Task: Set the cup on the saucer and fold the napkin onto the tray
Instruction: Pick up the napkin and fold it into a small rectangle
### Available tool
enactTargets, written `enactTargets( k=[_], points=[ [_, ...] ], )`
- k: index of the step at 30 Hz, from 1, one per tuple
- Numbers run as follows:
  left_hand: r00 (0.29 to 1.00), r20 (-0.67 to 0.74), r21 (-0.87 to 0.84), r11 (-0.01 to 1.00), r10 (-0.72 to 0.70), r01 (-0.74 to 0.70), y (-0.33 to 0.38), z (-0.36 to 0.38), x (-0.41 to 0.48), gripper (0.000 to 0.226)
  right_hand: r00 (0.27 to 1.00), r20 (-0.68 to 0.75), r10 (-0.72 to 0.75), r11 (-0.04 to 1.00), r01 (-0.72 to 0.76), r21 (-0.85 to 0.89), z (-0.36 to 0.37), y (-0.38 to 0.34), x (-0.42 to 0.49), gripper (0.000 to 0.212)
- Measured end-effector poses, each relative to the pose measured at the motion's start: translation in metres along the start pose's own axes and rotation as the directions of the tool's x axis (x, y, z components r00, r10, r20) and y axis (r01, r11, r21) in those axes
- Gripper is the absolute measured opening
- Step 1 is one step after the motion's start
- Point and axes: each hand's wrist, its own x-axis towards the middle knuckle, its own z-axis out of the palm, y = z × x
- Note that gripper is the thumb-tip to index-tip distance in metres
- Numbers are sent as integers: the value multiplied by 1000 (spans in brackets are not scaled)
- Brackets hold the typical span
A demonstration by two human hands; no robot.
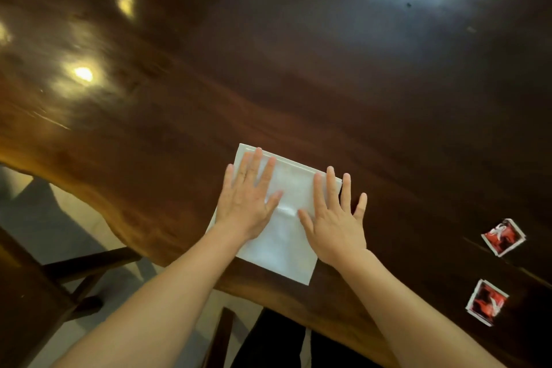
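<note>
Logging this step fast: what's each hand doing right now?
Left hand: open, flat on the napkin, holding nothing.
Right hand: open, flat on the napkin's right side, holding nothing.

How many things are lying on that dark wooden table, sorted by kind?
White napkin: 1, flat under both hands
Red packets: 2, one farther away, one nearer
Total: 3
No cup, saucer or tray is in view.

The person is showing two bare forearms with no sleeves, each hand, left hand [245,205] and right hand [335,222], wearing no visible rings or gloves.
</note>
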Motion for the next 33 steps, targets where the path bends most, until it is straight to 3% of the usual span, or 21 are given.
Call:
enactTargets(
  k=[4,6,10,12,16,19,23,29,31,33],
  points=[
    [998,25,48,998,-53,52,-13,2,5,87,999,33,-40,996,43,-72,0,19,0,80],
    [996,60,30,997,-69,68,-9,-9,7,85,999,23,-29,999,29,-26,-10,14,0,82],
    [997,1,-44,996,-75,75,-11,-46,26,66,995,-59,76,990,-69,120,-39,3,8,83],
    [997,27,-6,997,-76,76,-12,-62,37,59,990,-8,138,970,-134,204,-50,0,16,69],
    [994,106,144,990,-18,2,-4,-84,48,27,977,140,160,892,-204,404,-73,2,27,10],
    [997,75,72,997,11,-16,-2,-103,53,11,991,64,119,899,-134,417,-96,15,27,12],
    [996,-49,-145,986,78,-85,9,-127,60,24,981,-115,157,913,-100,395,-131,44,19,18],
    [930,-219,-153,931,296,-332,29,-115,34,39,948,-304,92,935,23,355,-129,86,-20,11],
    [925,-197,-124,928,324,-351,32,-95,18,48,949,-311,45,961,43,272,-102,93,-37,12],
    [941,-83,-61,941,328,-333,37,-70,1,50,977,-211,33,974,16,224,-70,95,-49,19]
  ],
)
